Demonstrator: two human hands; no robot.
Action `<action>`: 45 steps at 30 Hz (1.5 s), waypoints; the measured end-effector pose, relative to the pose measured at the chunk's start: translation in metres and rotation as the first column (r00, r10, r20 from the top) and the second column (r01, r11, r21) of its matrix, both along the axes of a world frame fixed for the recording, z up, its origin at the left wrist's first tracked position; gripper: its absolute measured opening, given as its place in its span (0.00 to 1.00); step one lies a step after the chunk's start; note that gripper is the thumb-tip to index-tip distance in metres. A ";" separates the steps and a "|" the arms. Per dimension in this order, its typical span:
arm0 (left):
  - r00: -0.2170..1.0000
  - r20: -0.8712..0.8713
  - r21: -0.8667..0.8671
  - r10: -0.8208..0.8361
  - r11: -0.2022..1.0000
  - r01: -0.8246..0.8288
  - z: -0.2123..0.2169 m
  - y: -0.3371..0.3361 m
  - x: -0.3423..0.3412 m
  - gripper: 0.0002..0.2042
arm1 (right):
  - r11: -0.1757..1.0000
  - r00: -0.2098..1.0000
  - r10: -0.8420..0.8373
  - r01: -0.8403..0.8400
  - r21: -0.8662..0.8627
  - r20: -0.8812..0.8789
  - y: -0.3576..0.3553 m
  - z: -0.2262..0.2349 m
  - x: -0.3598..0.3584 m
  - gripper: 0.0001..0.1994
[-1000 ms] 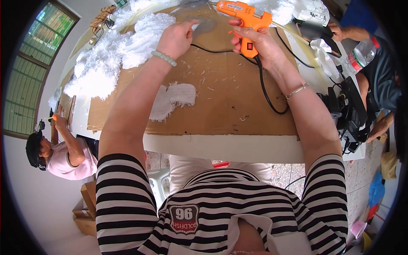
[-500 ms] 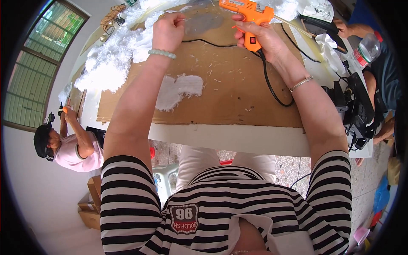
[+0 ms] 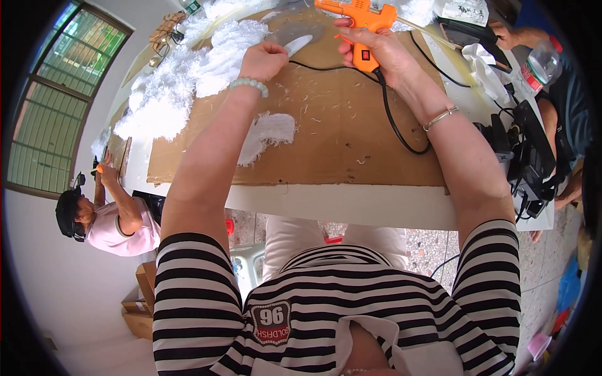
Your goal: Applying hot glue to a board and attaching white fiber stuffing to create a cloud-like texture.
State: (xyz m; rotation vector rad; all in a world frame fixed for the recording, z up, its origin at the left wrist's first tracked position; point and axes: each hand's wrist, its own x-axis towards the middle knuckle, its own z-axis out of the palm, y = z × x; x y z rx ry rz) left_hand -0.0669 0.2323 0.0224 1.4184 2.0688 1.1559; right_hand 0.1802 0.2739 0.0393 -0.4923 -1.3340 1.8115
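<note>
A white table (image 3: pixel 351 203) stands on a speckled stone floor (image 3: pixel 439 250), with a barred window (image 3: pixel 47 113) off to my left. A brown cardboard sheet (image 3: pixel 338 135) covers most of the tabletop and bears small white scraps. Along its far left edge lies a heap of white fluff (image 3: pixel 169 88), and a flat white feathered piece (image 3: pixel 266 135) rests on the cardboard just under my left forearm.

My left hand (image 3: pixel 263 59) is closed into a loose fist around the near end of a pale feather (image 3: pixel 296 45), whose tip lies on a round grey disc (image 3: pixel 295 31) at the far edge of the cardboard. My right hand (image 3: pixel 376 53) is wrapped tight around the grip of an orange glue gun (image 3: pixel 360 19), its nozzle pointing left, above the disc and just beside the feather. Its black cord (image 3: pixel 392 122) loops back across the cardboard toward my right forearm.

To my right, a plastic bottle (image 3: pixel 539 62) stands near the table edge; I cannot tell what it holds. Black gear (image 3: pixel 530 156) sits at the right rim of the table, with white plastic wrap (image 3: pixel 486 69) near it. Another person's hand (image 3: pixel 505 34) rests at the far right corner. Down to my left a person in a pink shirt (image 3: pixel 125 232) sits beside the table, near a cardboard box (image 3: pixel 141 301) on the floor; what is in it is hidden.
</note>
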 end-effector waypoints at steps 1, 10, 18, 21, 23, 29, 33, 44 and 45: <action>0.999 -0.005 -0.008 -0.036 0.999 0.036 -0.002 0.000 -0.001 0.08 | 1.000 1.000 0.015 -0.015 0.004 -0.001 0.001 -0.001 0.000 0.14; 0.959 0.130 -0.164 -0.252 0.949 0.271 0.016 -0.008 -0.011 0.14 | 1.000 1.000 0.020 -0.020 0.001 0.008 0.001 -0.004 0.000 0.13; 0.985 0.001 -0.182 -0.173 0.968 0.171 0.024 -0.018 -0.001 0.11 | 0.999 0.999 0.042 -0.042 -0.011 0.022 0.002 -0.005 0.001 0.11; 0.887 -0.410 0.089 -0.211 0.959 0.270 0.017 -0.019 0.002 0.10 | 0.999 0.999 0.048 -0.048 -0.009 0.018 0.003 -0.005 -0.001 0.11; 0.745 -0.661 0.303 -0.093 0.874 0.379 0.027 -0.020 0.021 0.08 | 0.999 0.999 0.040 -0.040 -0.008 0.017 0.006 -0.007 0.001 0.11; 0.787 -0.592 0.099 -0.175 0.953 0.286 0.025 -0.015 0.046 0.10 | 0.999 0.999 0.033 -0.033 -0.003 -0.001 0.014 -0.011 0.003 0.12; 0.954 -0.257 0.178 -0.157 0.962 0.207 0.009 -0.001 0.028 0.12 | 1.000 0.999 0.022 -0.021 -0.004 0.024 0.010 -0.006 -0.001 0.13; 0.989 -0.144 0.150 -0.043 0.987 0.065 0.063 -0.018 -0.001 0.14 | 1.000 0.998 -0.007 0.006 0.023 0.060 0.013 -0.014 0.002 0.14; 0.989 -0.145 0.152 -0.039 0.986 0.061 0.065 -0.020 -0.004 0.14 | 1.000 0.999 -0.006 0.005 0.020 0.052 0.013 -0.014 0.002 0.14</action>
